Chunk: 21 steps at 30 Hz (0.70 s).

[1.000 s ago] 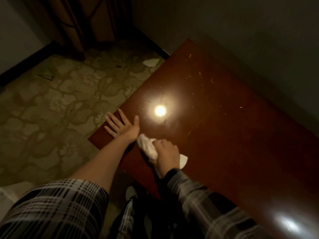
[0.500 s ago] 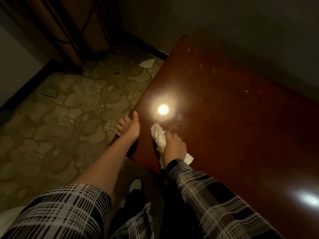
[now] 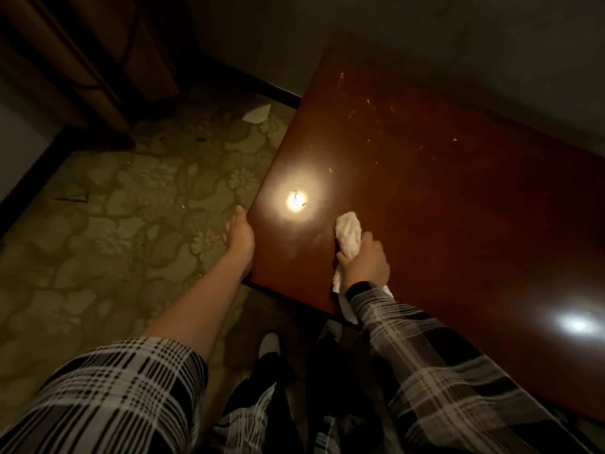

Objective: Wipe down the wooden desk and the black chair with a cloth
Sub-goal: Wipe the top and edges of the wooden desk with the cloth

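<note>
The dark red-brown wooden desk fills the right half of the view, glossy, with a bright light reflection and small crumbs toward its far end. My right hand grips a crumpled white cloth and presses it on the desktop near the front left corner. My left hand holds the desk's left edge, thumb on top, fingers hidden under the edge. No black chair is in view.
A floral-patterned floor lies to the left, with a scrap of white paper near the desk's far corner. Brown wooden furniture stands at the back left. A grey wall runs behind the desk.
My left hand slid off the desktop to grasp the desk's left edge. My right hand moved the cloth further onto the desktop, to the right of the light spot.
</note>
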Available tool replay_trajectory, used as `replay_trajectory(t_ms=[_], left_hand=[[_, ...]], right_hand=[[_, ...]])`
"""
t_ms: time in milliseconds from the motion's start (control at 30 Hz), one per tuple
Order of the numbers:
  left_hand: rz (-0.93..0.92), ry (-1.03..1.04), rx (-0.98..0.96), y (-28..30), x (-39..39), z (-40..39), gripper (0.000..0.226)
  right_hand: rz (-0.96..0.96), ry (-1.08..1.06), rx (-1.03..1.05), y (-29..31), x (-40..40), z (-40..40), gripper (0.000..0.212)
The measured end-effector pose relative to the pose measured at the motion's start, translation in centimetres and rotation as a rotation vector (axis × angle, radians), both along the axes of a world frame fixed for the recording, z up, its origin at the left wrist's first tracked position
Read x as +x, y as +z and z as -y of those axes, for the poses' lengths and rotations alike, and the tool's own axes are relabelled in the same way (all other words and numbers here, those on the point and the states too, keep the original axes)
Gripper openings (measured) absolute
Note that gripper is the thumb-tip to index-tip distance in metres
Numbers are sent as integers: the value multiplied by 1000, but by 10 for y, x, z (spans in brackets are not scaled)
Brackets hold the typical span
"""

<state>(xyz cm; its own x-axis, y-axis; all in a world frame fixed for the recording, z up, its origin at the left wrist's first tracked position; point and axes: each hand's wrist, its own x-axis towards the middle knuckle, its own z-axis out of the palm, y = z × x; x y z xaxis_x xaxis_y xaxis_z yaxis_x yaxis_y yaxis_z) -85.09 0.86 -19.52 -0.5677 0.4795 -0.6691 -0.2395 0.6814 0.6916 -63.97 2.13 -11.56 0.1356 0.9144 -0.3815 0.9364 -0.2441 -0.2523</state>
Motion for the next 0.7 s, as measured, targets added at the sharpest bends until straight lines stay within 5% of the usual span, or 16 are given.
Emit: replay_trajectory(t_ms=[100,267,500,700], left_hand=[[41,115,-54,-72,-12,-4,83],[-143,166,-46,54,17,-8,31],[-520,83,-203,48,16,-28,29],[-600,54,-255,30,10,-71,31]], right_hand=[[-31,266,-51,-4,-36,34,47],[-148,454,-106,-5,-49,34,46],[55,730,25,0,-27,-27,50],[-24,710,69,-9,-43,-66,50]])
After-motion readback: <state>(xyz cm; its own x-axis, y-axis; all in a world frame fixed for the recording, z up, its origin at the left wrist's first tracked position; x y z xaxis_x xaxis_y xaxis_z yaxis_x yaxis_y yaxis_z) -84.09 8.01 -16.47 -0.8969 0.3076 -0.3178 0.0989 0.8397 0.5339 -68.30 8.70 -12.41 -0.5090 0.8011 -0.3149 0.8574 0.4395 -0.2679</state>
